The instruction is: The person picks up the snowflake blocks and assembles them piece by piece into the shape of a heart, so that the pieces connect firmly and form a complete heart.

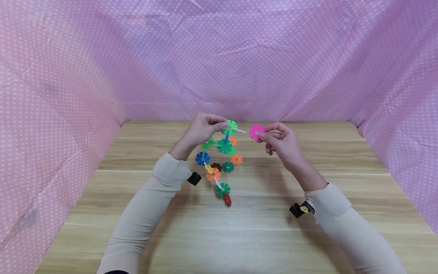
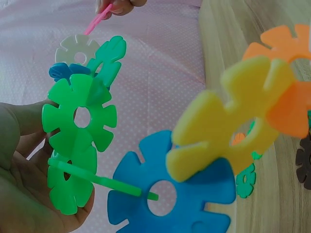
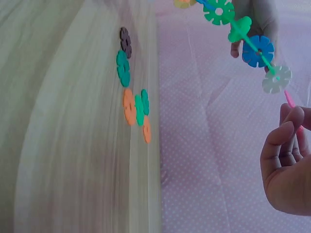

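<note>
My left hand (image 1: 203, 129) grips the upper end of a chain of notched plastic discs, thumb on a light green disc (image 1: 233, 123). From there the chain hangs down through a blue disc (image 1: 199, 159), a yellow disc (image 2: 233, 102) and others to a red disc (image 1: 228, 199) at the bottom. A whitish disc (image 3: 283, 87) sticks out at the chain's top end, seen nearly edge-on from the head. To its right, my right hand (image 1: 284, 146) pinches a pink disc (image 1: 253, 133) between thumb and fingers. In the right wrist view the pink disc's edge is close by the whitish disc's rim.
Loose discs lie on the wooden table (image 1: 308, 243) behind and below the chain: a brown disc (image 3: 126, 42), a dark green disc (image 3: 123, 70), an orange disc (image 3: 129, 108) and several more. A pink dotted cloth (image 1: 219, 57) hangs around the table's back and sides.
</note>
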Motion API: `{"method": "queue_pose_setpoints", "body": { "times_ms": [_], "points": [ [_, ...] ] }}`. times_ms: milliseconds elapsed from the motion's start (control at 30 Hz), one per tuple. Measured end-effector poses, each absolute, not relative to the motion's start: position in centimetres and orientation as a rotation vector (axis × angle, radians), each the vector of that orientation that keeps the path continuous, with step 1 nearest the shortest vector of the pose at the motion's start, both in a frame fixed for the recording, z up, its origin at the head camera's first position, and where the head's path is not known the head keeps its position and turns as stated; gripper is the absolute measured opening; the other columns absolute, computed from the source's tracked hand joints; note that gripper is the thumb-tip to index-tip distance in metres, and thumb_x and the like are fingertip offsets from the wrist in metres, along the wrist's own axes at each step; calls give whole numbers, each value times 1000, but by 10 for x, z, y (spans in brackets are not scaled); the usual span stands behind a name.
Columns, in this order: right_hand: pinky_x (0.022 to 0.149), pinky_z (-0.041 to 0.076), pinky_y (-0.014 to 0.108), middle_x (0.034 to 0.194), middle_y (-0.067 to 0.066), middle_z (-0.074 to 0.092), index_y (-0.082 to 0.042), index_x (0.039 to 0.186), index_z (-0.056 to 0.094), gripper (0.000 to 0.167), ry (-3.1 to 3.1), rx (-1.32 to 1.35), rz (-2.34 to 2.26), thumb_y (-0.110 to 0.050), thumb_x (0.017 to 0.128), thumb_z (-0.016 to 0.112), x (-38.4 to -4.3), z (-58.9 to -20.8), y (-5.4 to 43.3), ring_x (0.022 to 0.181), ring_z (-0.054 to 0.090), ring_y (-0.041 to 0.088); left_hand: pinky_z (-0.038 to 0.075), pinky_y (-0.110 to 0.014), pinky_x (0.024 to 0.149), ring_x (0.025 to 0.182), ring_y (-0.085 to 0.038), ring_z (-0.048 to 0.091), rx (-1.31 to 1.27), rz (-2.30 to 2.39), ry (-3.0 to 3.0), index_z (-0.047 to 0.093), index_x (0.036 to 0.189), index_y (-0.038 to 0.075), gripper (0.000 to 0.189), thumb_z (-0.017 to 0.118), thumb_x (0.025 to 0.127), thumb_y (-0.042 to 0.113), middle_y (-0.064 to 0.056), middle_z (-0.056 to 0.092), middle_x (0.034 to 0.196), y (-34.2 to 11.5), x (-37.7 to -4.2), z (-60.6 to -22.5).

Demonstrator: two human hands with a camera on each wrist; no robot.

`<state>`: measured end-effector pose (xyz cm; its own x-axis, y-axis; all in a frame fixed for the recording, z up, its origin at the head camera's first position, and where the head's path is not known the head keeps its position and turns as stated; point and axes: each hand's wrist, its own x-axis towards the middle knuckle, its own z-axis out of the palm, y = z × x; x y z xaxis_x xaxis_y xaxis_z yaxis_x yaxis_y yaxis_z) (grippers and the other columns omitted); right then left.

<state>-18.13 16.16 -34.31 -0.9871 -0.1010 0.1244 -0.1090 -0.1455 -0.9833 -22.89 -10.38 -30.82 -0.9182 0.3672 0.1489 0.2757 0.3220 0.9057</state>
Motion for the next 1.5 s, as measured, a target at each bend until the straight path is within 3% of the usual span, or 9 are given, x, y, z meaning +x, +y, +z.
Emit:
{"method": "queue_pose_setpoints", "body": {
  "times_ms": [633,1033,1200,1400,1500],
  "points": [
    [43,42,21,81,6,76,-7,93,62,6,-1823,88,2613,-5,98,65,-171,-349,144,44,54,10,55,-36,82,90,-25,68,615,1692,2492,76,107,0,18,68,98,13,-8,75,91,-98,-224,-307],
    [47,44,21,81,5,73,-11,90,71,11,-2091,264,2502,-5,98,66,-174,-345,153,52,56,12,53,-39,88,92,-22,68,631,1698,2453,75,112,-1,20,67,98,11,-10,75,99,-103,-224,-304],
    [48,46,22,81,6,73,-4,95,71,5,-2197,305,2420,-5,97,67,-175,-341,156,55,59,13,53,-41,91,95,-22,68,633,1666,2462,75,112,0,20,67,99,13,-9,75,102,-103,-225,-303],
    [48,47,23,79,7,74,7,96,68,10,-2248,352,2324,-3,95,68,-176,-340,156,59,63,14,54,-36,88,98,-20,68,662,1630,2466,75,112,0,20,67,99,13,-9,75,102,-103,-225,-301],
    [48,47,23,78,7,74,5,93,68,6,-2233,356,2322,-1,95,67,-176,-341,155,60,64,14,50,-28,72,95,-20,68,674,1619,2471,75,112,0,20,67,99,12,-9,76,101,-103,-225,-299]
  ]
}}
